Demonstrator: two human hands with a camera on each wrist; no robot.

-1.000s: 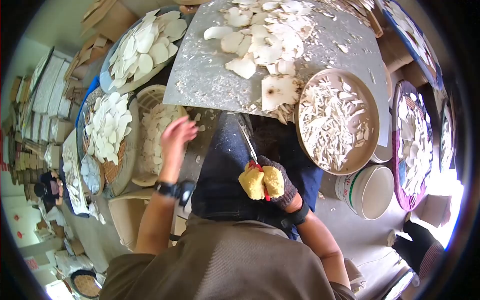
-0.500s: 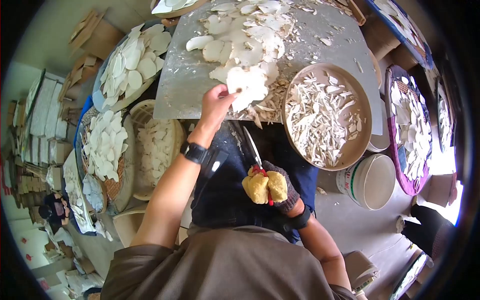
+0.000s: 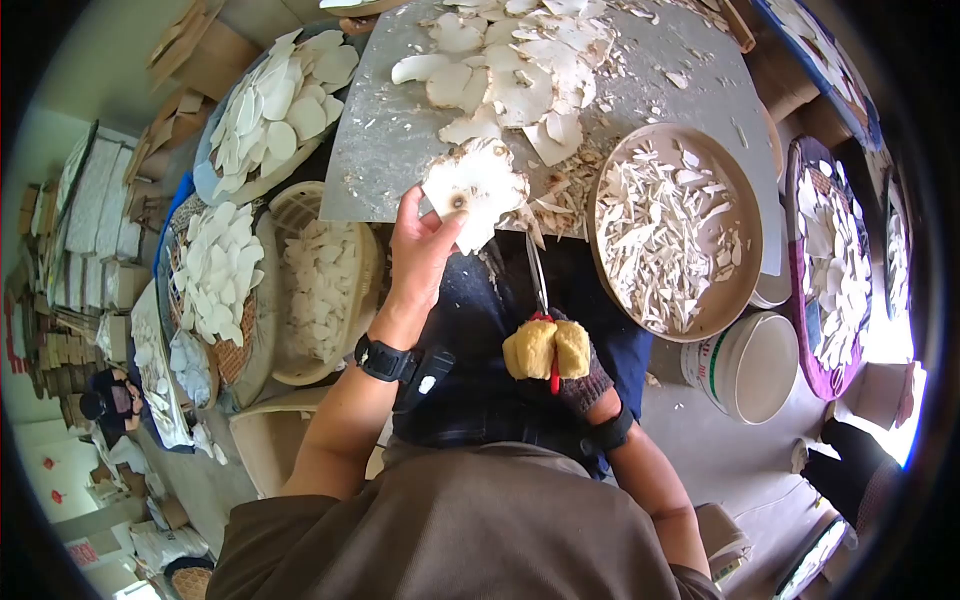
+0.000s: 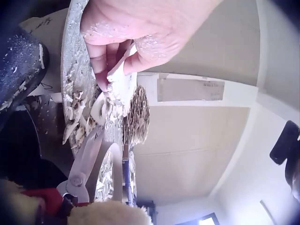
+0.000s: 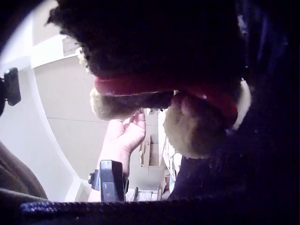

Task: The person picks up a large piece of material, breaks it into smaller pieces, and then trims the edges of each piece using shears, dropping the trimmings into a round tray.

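A thin white slice (image 3: 474, 190) with a browned edge and a dark spot is pinched between the thumb and fingers of the bare left hand (image 3: 418, 250), just off the table's front edge. In the left wrist view the same slice (image 4: 123, 79) shows nearly edge-on in the left hand (image 4: 131, 37). The gloved right hand (image 3: 578, 372) grips red-handled scissors (image 3: 539, 280) whose handles are wrapped in yellow padding (image 3: 545, 348). Their blades point up toward the slice; in the left wrist view the scissors (image 4: 84, 164) look parted. Whether blade and slice touch I cannot tell.
More slices (image 3: 520, 85) and scraps lie on the metal table (image 3: 375, 140). A round tray of cut strips (image 3: 752, 270) stands at its right front, above a white bucket (image 3: 765, 375). Left are a basket (image 3: 372, 290) and trays of slices. Another person's dark sleeve (image 3: 850, 470) shows at right.
The left hand reached from beside the basket to the table, took hold of a slice and drew it back off the edge. The right hand with the scissors moved slightly right and up.
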